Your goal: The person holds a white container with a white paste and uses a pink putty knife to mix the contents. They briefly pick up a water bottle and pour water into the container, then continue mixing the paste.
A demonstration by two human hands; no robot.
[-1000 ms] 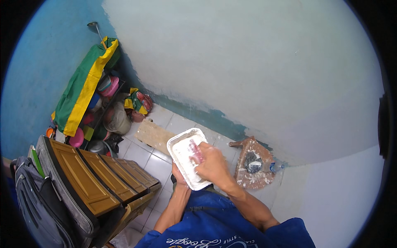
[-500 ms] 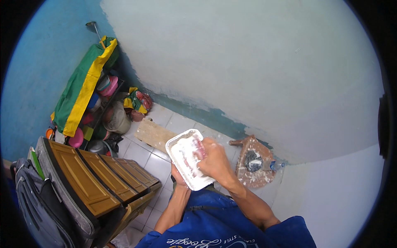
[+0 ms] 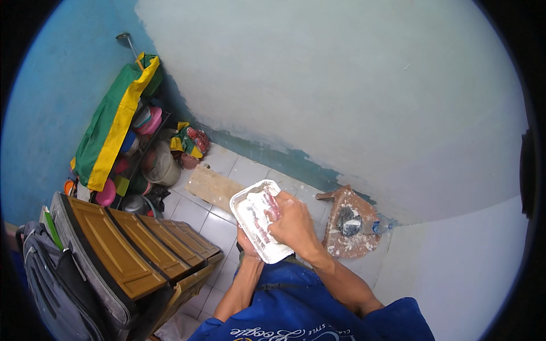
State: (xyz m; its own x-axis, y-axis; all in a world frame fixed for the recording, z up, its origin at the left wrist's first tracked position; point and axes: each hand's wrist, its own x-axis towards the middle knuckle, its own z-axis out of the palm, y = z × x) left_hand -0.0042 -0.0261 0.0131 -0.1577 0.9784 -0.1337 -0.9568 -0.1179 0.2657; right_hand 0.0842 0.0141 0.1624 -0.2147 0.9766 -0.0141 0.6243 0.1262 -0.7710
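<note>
A shallow white tray (image 3: 277,254) is tilted in front of my body, its inside smeared with white paste (image 3: 250,206). From its left side and underneath, my left hand (image 3: 246,244) grips it; most of those fingers are hidden by the tray. My right hand (image 3: 294,225) is closed over the tray's right side. It holds a reddish, paste-coated flat piece (image 3: 274,211), perhaps a scraper, against the paste; its exact kind is unclear.
A wooden board (image 3: 211,186) lies on the white tiles. Right of it, a brown paste-spattered board (image 3: 355,245) bears a dark lump and a clear plastic bottle (image 3: 380,227). Wooden cabinet (image 3: 122,250) at left, with a grey bag (image 3: 54,278). Partly coated wall (image 3: 341,85) ahead.
My right hand and the reddish piece have shifted slightly left and down over the tray. The streaks in the paste look different. My left hand still supports the tray.
</note>
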